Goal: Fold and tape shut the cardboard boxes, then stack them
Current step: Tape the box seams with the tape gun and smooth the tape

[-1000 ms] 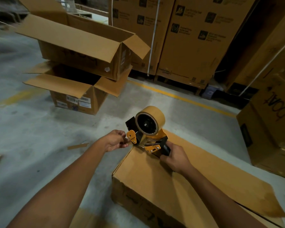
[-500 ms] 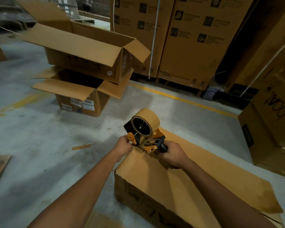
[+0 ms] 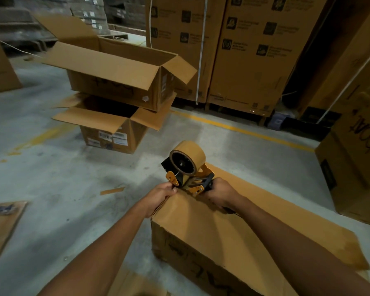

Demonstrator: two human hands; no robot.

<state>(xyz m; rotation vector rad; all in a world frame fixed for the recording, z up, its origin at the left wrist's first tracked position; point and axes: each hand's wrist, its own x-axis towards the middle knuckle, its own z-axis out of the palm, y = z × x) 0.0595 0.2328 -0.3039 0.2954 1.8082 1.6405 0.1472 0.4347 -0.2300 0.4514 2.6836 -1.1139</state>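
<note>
Head view, taping stage.

**Q:** Where are the hands and the work?

**A:** Right hand (image 3: 221, 194) is wrapped round the handle of the tape dispenser (image 3: 188, 169). The dispenser's front sits at the far top edge of the cardboard box (image 3: 212, 231), which lies on the floor with its flaps folded down. Left hand (image 3: 160, 194), fingers curled, pinches at the dispenser's front, probably on the loose tape end, though that is too small to confirm.

**Q:** What could go wrong from here?

**A:** Most likely the anchor fails: tape not pressed firmly onto the box's end would peel off once the dispenser is drawn along the top. A crooked pull would miss the seam, which cannot be made out here. The box might also slide on smooth concrete if nothing braces it.

**Q:** And the setting?

**A:** Grey concrete floor (image 3: 51, 178) with a painted yellow line (image 3: 244, 131) and a cardboard scrap (image 3: 112, 190). Two open boxes (image 3: 115, 82), one stacked on the other with flaps spread, stand well apart beyond. Tall printed cartons (image 3: 254, 50) line the back. The light is dim.
</note>
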